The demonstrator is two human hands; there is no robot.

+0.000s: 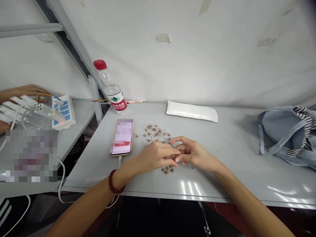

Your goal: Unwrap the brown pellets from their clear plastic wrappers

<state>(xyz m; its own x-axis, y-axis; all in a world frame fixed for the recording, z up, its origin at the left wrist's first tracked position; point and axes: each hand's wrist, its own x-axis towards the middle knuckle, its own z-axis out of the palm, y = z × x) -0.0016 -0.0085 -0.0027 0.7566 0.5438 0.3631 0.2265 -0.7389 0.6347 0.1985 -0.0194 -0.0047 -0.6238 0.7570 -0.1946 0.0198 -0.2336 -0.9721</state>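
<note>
My left hand [158, 156] and my right hand [194, 153] meet over the front half of the grey table, fingertips together in a pinch. Between them shows part of a small brown piece [174, 157], mostly hidden by the fingers. Just behind the hands lies a pile of small brown pieces in clear plastic [156, 133]. Several bare brown pieces [167, 170] sit on the table in front of my left hand. Beside my right hand lies a scrap of clear plastic [192, 167]. A dark red bead bracelet [112, 182] circles my left wrist.
A phone [122, 136] on a charging cable lies left of the pile. A water bottle [112, 89] stands behind it. At the wall lies a white padded strip [192, 112]; a blue bag [283, 135] is at right. A power strip [64, 112] and another person's gloved hand [17, 107] are left.
</note>
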